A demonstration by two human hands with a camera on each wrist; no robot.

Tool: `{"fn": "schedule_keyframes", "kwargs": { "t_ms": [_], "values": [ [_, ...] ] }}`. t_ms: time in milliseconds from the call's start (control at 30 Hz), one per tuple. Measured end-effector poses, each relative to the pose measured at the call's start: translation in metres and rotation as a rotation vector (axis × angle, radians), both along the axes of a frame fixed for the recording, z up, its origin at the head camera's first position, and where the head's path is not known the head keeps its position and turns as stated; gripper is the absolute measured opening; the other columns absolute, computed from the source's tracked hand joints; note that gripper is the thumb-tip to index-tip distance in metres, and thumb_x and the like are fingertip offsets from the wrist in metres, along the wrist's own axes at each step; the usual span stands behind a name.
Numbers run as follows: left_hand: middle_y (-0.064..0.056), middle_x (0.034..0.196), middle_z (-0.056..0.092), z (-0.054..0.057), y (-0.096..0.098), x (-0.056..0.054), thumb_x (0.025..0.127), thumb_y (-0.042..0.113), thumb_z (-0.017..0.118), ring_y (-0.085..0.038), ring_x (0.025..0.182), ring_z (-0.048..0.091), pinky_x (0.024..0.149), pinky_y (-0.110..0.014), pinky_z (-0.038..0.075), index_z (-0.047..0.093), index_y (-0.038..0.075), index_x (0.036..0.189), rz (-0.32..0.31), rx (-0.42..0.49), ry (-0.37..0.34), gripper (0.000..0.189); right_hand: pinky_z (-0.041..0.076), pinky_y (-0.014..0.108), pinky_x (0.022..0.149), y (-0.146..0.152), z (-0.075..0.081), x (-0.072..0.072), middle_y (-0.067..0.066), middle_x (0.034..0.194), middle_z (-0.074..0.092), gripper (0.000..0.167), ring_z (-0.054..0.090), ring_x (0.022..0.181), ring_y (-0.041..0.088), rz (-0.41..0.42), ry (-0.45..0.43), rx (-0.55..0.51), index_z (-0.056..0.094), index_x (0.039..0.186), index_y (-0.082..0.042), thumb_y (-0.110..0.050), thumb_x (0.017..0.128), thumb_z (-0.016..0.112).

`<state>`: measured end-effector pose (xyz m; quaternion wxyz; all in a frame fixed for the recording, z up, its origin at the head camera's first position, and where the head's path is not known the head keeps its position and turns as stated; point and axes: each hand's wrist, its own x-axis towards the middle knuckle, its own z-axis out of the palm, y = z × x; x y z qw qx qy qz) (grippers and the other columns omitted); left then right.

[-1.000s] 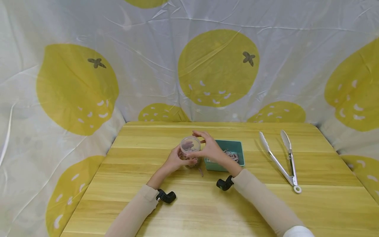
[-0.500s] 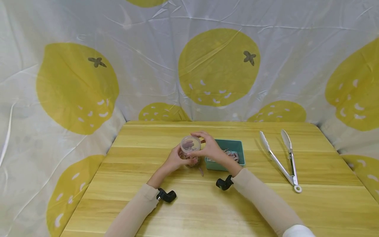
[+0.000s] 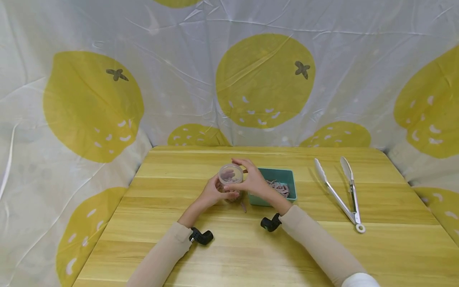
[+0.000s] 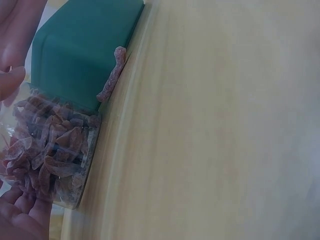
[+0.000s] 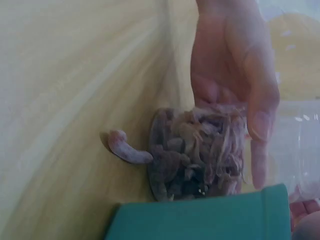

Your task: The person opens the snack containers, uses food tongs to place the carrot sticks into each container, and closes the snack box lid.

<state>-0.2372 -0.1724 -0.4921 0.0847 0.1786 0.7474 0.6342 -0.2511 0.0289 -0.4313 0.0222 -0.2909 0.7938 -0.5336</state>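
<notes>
A clear plastic jar (image 3: 232, 194) stands on the table in the middle of the head view. Brownish-pink dusty strips (image 5: 200, 150) fill its lower part, while the upper part is see-through. My left hand (image 3: 210, 195) grips the jar's side, thumb in front and fingers behind. Around the round top rim (image 3: 230, 165), my right hand (image 3: 255, 181) holds on with thumb and fingers on opposite sides. One loose strip (image 5: 127, 148) lies on the wood beside the jar's base. Right next to the jar is a green bin (image 4: 85, 45) with more strips (image 3: 281, 188) inside.
Metal tongs (image 3: 338, 199) with pale tips lie spread on the right side of the table (image 3: 229, 255). A curtain with a lemon print (image 3: 265, 79) hangs behind the table's back edge and along both sides. My right forearm passes over the bin's front corner.
Both hands stay around the jar. My right wrist has shifted very slightly left, and the bin, tongs and loose strip lie as before.
</notes>
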Motion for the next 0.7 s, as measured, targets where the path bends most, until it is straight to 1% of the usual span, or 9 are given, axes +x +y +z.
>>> {"fn": "schedule_keyframes", "kwargs": {
  "t_ms": [133, 233, 367, 567, 633, 700],
  "values": [
    [-0.015, 0.143, 0.052, -0.001, 0.0, 0.0, 0.083, 0.003, 0.081, -0.031, 0.132, 0.049, 0.108, -0.048, 0.04, 0.038, 0.013, 0.153, -0.01, 0.01, 0.014, 0.083, 0.042, 0.052, 0.101, 0.003, 0.002, -0.006, 0.014, 0.144, 0.048, 0.082, 0.047, 0.128, 0.029, 0.058, -0.003, 0.029, 0.049, 0.147, -0.006, -0.016, 0.076, 0.089],
    [-0.015, 0.142, 0.053, -0.001, 0.0, 0.0, 0.083, 0.003, 0.081, -0.031, 0.131, 0.049, 0.108, -0.048, 0.04, 0.04, 0.013, 0.152, -0.003, 0.012, 0.014, 0.081, 0.042, 0.052, 0.1, 0.003, 0.003, -0.006, 0.012, 0.143, 0.049, 0.078, 0.048, 0.127, 0.029, 0.068, 0.0, 0.042, 0.051, 0.145, -0.006, -0.016, 0.077, 0.088],
    [-0.016, 0.143, 0.052, 0.0, 0.0, 0.0, 0.083, 0.001, 0.08, -0.031, 0.132, 0.049, 0.108, -0.046, 0.041, 0.04, 0.011, 0.152, 0.002, 0.007, 0.011, 0.08, 0.044, 0.051, 0.097, 0.0, 0.002, -0.004, 0.011, 0.14, 0.051, 0.075, 0.05, 0.124, 0.031, 0.021, 0.008, 0.022, 0.054, 0.142, -0.005, -0.017, 0.076, 0.089],
    [-0.025, 0.147, 0.044, -0.001, 0.001, -0.001, 0.084, -0.009, 0.074, -0.039, 0.133, 0.045, 0.107, -0.046, 0.042, 0.032, 0.003, 0.154, -0.02, 0.016, 0.004, 0.082, 0.048, 0.048, 0.092, -0.007, -0.006, 0.002, 0.01, 0.134, 0.053, 0.074, 0.053, 0.118, 0.037, -0.093, 0.059, -0.008, 0.058, 0.136, -0.006, -0.023, 0.073, 0.092],
    [-0.027, 0.147, 0.043, -0.001, 0.001, -0.001, 0.084, -0.01, 0.073, -0.041, 0.133, 0.044, 0.107, -0.046, 0.042, 0.03, 0.001, 0.154, -0.024, 0.014, 0.003, 0.083, 0.048, 0.047, 0.092, -0.007, -0.008, 0.003, 0.01, 0.134, 0.053, 0.075, 0.053, 0.118, 0.038, -0.105, 0.063, -0.009, 0.058, 0.136, -0.006, -0.024, 0.072, 0.092],
    [-0.028, 0.147, 0.043, 0.0, 0.001, -0.001, 0.084, -0.01, 0.074, -0.041, 0.133, 0.044, 0.107, -0.047, 0.041, 0.029, 0.0, 0.154, -0.024, 0.008, 0.002, 0.084, 0.048, 0.048, 0.094, -0.006, -0.009, 0.002, 0.011, 0.134, 0.052, 0.078, 0.052, 0.118, 0.039, -0.091, 0.051, -0.012, 0.056, 0.138, -0.006, -0.023, 0.071, 0.093]
  ]
}}
